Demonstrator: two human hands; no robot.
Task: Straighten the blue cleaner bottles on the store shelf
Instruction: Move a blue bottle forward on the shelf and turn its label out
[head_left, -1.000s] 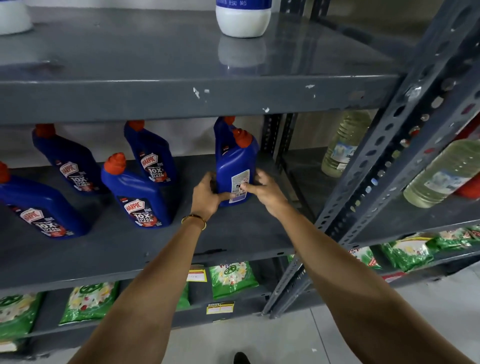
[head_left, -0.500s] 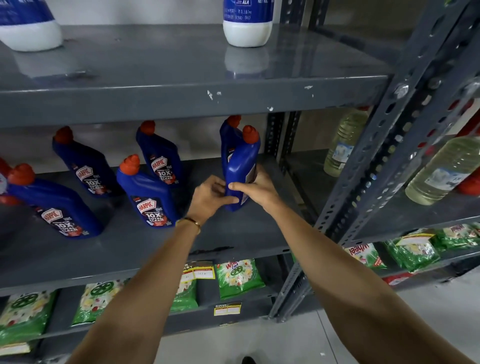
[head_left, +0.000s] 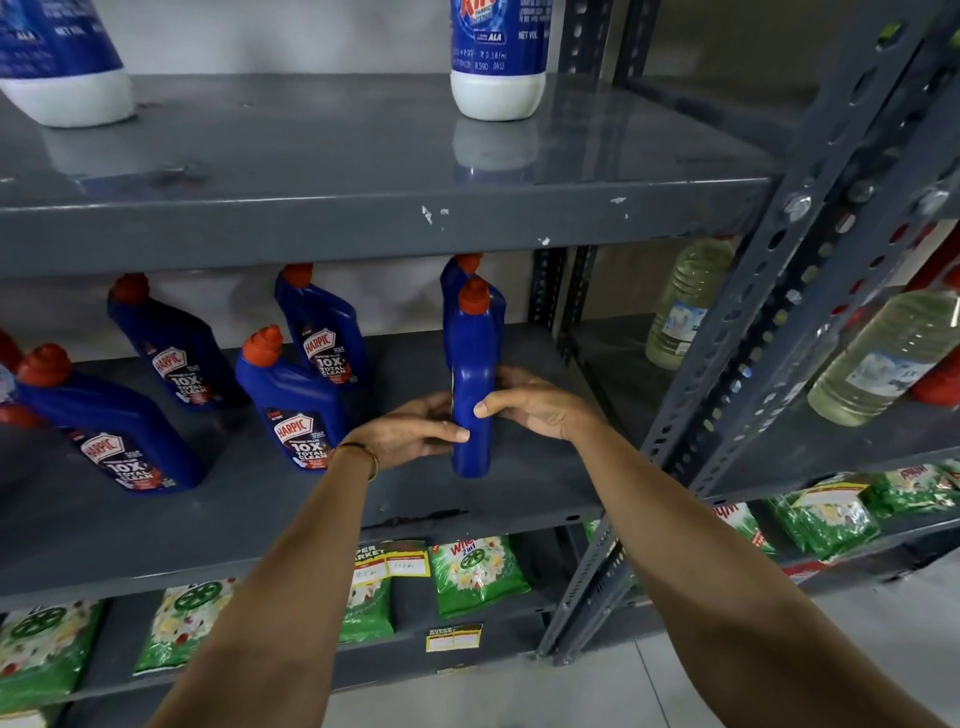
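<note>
Blue cleaner bottle (head_left: 471, 384), red cap up, stands on the middle shelf (head_left: 291, 525) toward its right end, narrow edge turned to the camera, no label visible from this angle. Base appears to rest on the shelf surface; bottle near upright.

Left hand (head_left: 410, 432): closed on the bottle's lower left side, thumb tip pressed against the front edge. Thin gold bangle (head_left: 363, 456) on that wrist.

Right hand (head_left: 535, 405): closed on the bottle's right side, thumb tip on the front edge just above the left thumb, fingers wrapped behind. Both hands clamp the same bottle.

Second blue bottle (head_left: 457, 273) directly behind the held one, mostly hidden; only its red cap and shoulder show.

Left of the hands, same shelf: front-row bottle (head_left: 296, 405) with label facing out, leaning left, near the left hand but apart from it. Rear-row bottle (head_left: 324, 332) behind it, also leaning. Further left, another rear bottle (head_left: 174, 348) and another front bottle (head_left: 104, 431), both tilted, labels outward.

Top shelf (head_left: 363, 218): two white-based bottles, one (head_left: 497, 62) above the held bottle, one (head_left: 62, 67) at far left.

Adjacent rack, right: clear bottles of pale liquid (head_left: 685, 306). Bottom shelf: green packets (head_left: 475, 574).
</note>
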